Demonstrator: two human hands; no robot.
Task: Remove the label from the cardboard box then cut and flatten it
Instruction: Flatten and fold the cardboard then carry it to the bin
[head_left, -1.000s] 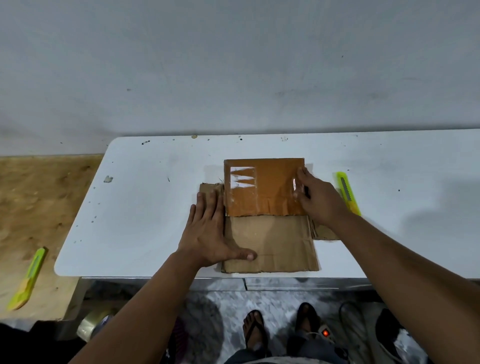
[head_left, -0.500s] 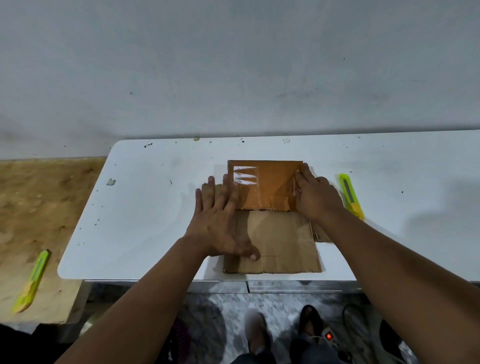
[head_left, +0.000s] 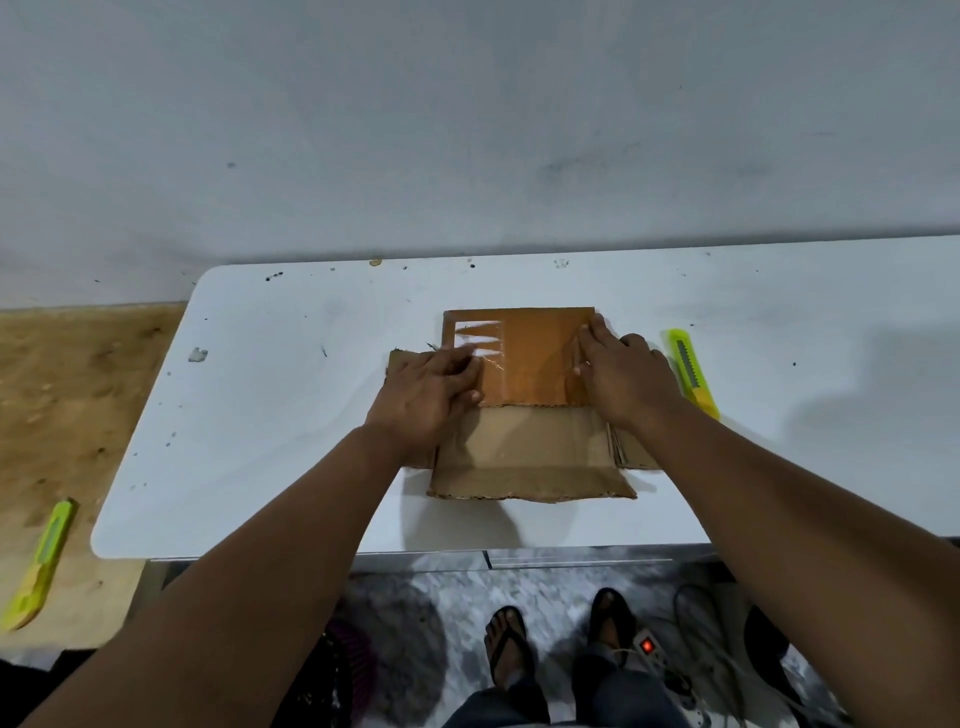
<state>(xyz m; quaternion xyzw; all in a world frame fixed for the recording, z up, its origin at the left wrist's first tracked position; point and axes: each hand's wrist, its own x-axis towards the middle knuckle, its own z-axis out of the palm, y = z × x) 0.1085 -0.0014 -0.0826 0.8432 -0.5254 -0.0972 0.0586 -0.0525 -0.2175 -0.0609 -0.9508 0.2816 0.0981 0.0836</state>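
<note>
Head view: cardboard box (head_left: 530, 447) lies flattened on the white table (head_left: 291, 415), near the table's front edge, roughly centre. The far flap (head_left: 535, 358) is darker orange-brown and glossy with tape, folded over the paler panel below it; white label remnants (head_left: 478, 338) with jagged torn edges sit at its upper left corner. Left hand (head_left: 426, 395) lies on the left side of the flap, fingers laid fairly flat and pressing down on the cardboard, fingertips touching the label remnants, gripping nothing. Right hand (head_left: 623, 379) presses on the flap's right edge, fingers bent at the edge; can't tell whether they hook round it or just push on it. Yellow-green utility knife (head_left: 691, 371) lies on the table just beside the right hand, apart from it. A second utility knife (head_left: 39, 564) lies on the wooden surface (head_left: 62, 405) left of the table, well apart from the box. Below the table: the person's feet in sandals (head_left: 506, 644) and a power strip (head_left: 652, 649) with a red light on.
</note>
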